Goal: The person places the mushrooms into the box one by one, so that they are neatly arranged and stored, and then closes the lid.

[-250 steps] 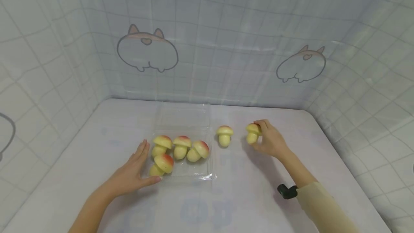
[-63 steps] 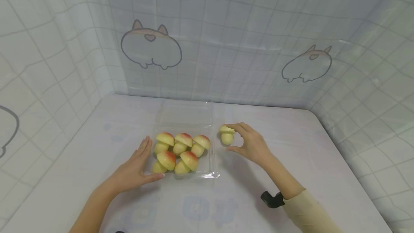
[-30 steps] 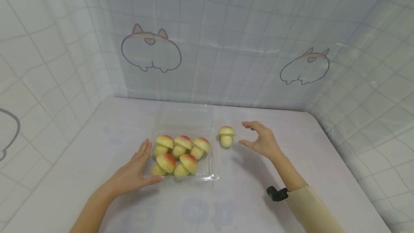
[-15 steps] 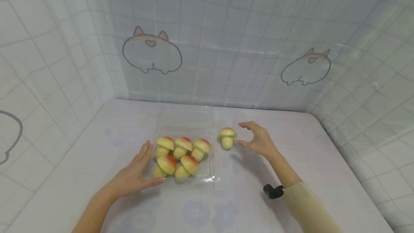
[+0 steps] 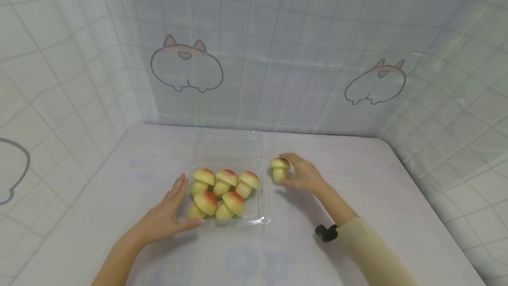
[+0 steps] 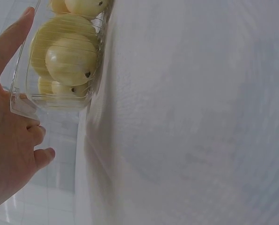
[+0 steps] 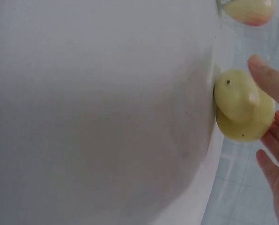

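Note:
Several yellow toy mushrooms [image 5: 225,183] with red-tinged caps lie in two rows inside a clear plastic box [image 5: 254,220], whose lid [image 5: 230,144] is folded back behind it. Along the box's left side rests my left hand [image 5: 162,217], fingers straight and thumb at the front left corner. In the left wrist view, that hand's thumb lies along the box rim. Just right of the box, one more toy mushroom [image 5: 279,172] stands upright on the table. My right hand [image 5: 303,174] holds it from the right, fingers at the cap and thumb at the stem.
A white table [image 5: 206,255] lies under everything. Behind it and at both sides hang grid-patterned curtains [image 5: 270,56] with cartoon animal outlines. A black wrist device [image 5: 326,233] sits beside the right sleeve [image 5: 369,250].
Over several seconds, another toy mushroom went from my right hand into the front row of the box. Just now my right hand has moved left onto the loose one. The left hand has stayed.

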Tool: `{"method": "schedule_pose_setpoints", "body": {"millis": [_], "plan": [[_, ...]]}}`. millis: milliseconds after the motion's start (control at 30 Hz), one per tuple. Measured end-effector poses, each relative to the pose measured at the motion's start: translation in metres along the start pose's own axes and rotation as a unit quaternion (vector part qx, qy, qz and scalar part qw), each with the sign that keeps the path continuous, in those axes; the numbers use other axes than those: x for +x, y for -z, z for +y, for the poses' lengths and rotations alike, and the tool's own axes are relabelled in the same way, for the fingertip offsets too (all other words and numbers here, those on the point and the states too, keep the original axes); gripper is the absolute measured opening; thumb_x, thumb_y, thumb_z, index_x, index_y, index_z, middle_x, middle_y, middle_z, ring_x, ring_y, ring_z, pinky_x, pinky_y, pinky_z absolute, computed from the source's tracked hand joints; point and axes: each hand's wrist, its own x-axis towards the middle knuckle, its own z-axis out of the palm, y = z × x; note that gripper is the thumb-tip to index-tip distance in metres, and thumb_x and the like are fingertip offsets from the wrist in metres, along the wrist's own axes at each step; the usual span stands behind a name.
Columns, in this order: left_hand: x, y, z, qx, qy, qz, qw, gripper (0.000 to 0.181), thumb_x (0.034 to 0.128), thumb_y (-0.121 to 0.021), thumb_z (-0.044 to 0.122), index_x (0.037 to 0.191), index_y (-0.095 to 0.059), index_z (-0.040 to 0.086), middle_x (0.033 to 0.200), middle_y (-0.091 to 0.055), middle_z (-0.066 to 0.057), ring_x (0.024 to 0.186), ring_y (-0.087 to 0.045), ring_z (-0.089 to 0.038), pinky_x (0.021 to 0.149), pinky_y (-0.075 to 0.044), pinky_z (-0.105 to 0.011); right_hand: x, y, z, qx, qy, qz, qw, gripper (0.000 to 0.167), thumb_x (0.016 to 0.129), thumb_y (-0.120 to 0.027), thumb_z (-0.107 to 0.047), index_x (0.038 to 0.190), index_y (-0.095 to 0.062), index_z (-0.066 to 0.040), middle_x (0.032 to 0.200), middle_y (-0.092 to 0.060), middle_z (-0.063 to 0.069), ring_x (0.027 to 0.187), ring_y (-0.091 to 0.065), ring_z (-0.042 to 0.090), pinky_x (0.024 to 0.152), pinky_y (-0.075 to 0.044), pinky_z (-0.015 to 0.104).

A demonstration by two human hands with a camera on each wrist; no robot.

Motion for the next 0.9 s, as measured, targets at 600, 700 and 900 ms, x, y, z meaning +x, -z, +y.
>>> {"method": "schedule_pose_setpoints", "body": {"millis": [600,700,900], "plan": [[-0.001,0.002,0.003,-0.003,-0.009,0.003,0.9999,0.117,0.0794,-0.071,0.056,0.152,-0.001,-0.004,0.158,0.003,-0.024,0.143,-0.005,-0.043,0.111,-0.016,-0.062,0.000,-0.008,-0.012,-0.097,-0.042,-0.023,0.9941,0.077,0.068,-0.087,-0.032,0.130,-0.048,-0.009,0.120,-0.057,0.011,0.102,-0.060,0.028,0.080,-0.054,0.044],[0.000,0.001,0.002,-0.003,-0.010,0.003,0.9999,0.117,0.0794,-0.071,0.056,0.152,-0.001,-0.004,0.158,0.003,-0.024,0.143,-0.005,-0.043,0.111,-0.016,-0.062,-0.001,-0.009,-0.013,-0.104,-0.032,-0.024,0.9937,0.080,0.067,-0.086,-0.034,0.131,-0.048,-0.006,0.124,-0.053,0.011,0.102,-0.060,0.028,0.080,-0.055,0.043],[0.000,0.001,0.001,-0.002,-0.010,0.003,0.9999,0.117,0.0795,-0.071,0.056,0.151,-0.002,-0.005,0.158,0.003,-0.024,0.143,-0.005,-0.043,0.111,-0.016,-0.062,-0.003,-0.010,-0.019,-0.092,-0.043,-0.030,0.9944,0.080,0.066,-0.087,-0.034,0.129,-0.048,-0.003,0.121,-0.058,0.013,0.100,-0.061,0.030,0.083,-0.053,0.045]]}}
